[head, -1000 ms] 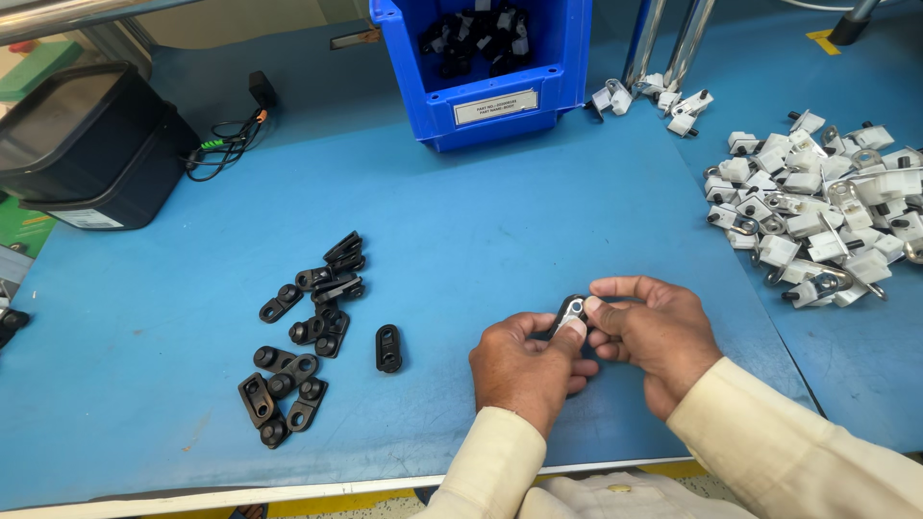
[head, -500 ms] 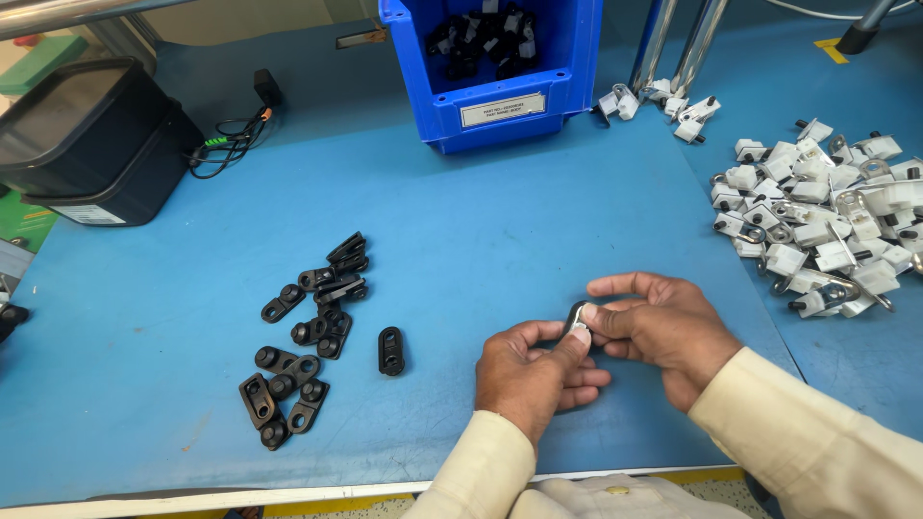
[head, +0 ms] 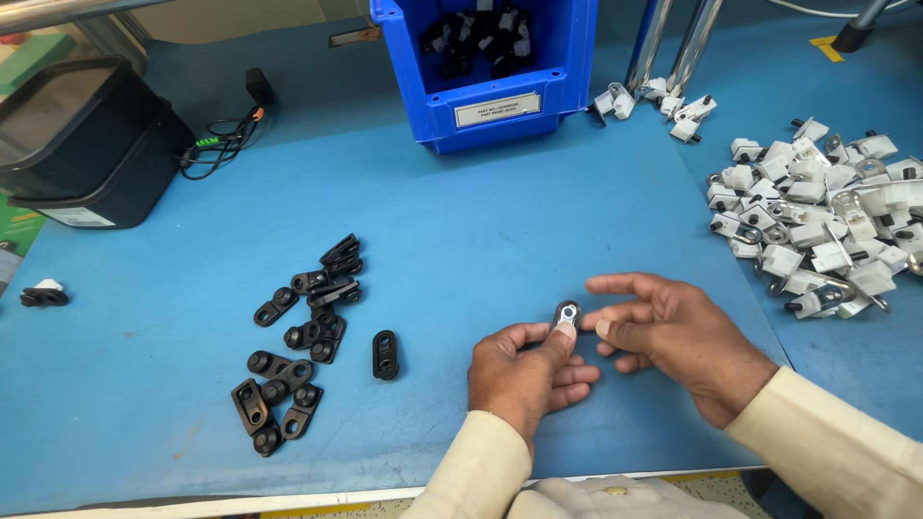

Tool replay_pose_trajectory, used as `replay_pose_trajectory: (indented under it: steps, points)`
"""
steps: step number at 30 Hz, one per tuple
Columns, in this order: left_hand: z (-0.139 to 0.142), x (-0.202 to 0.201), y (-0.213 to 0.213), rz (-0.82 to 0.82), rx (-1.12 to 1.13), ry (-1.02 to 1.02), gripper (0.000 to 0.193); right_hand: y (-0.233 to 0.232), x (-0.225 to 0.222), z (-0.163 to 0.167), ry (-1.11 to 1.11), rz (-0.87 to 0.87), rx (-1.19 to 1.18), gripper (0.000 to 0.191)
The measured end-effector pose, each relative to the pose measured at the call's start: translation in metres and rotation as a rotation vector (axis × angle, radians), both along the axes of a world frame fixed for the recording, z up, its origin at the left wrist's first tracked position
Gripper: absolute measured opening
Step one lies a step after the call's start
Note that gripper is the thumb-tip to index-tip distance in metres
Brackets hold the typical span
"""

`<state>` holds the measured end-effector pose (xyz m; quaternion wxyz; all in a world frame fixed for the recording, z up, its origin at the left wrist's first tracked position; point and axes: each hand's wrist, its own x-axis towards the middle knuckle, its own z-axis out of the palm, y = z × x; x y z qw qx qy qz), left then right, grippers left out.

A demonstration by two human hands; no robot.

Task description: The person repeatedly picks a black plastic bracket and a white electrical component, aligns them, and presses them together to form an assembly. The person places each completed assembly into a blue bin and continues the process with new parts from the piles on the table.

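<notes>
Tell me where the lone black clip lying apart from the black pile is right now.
In the head view the lone black clip lies flat on the blue table, between the black pile and the left hand.

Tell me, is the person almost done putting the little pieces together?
Not nearly. Finished-looking black pieces fill the blue bin. The left hand pinches one small black-and-silver piece, the right hand open beside it. Loose black clips and white parts still wait.

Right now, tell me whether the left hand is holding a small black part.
Yes, the left hand pinches a small black part between thumb and fingertip, with the right hand open beside it.
</notes>
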<state>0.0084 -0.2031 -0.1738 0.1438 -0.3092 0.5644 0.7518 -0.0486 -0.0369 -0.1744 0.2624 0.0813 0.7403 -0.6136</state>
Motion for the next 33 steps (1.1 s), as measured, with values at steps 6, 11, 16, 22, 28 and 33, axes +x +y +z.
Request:
replay_pose_trajectory:
  steps: [6,11,16,22,28,33]
  points:
    - [-0.001,0.0,-0.006,-0.148,-0.06,0.055,0.036,-0.001,-0.015,-0.006,0.168,0.289,0.101,0.036]
    - [0.002,0.003,-0.007,-0.238,-0.224,0.194,0.048,0.0,-0.018,-0.009,0.134,0.173,-0.013,0.027]
    - [0.01,0.005,-0.008,-0.162,-0.334,0.179,0.03,-0.002,-0.012,-0.008,0.057,0.107,-0.056,0.031]
    - [0.018,0.013,-0.016,-0.202,-0.524,0.255,0.015,-0.008,-0.013,-0.006,-0.012,0.183,-0.023,0.033]
    - [0.028,0.032,-0.051,-0.426,-0.617,0.249,0.027,-0.028,-0.035,0.016,-0.059,0.569,0.136,0.033]
    - [0.04,0.038,-0.091,0.047,-1.12,0.265,0.016,-0.068,-0.089,0.078,0.577,0.144,-0.244,0.035]
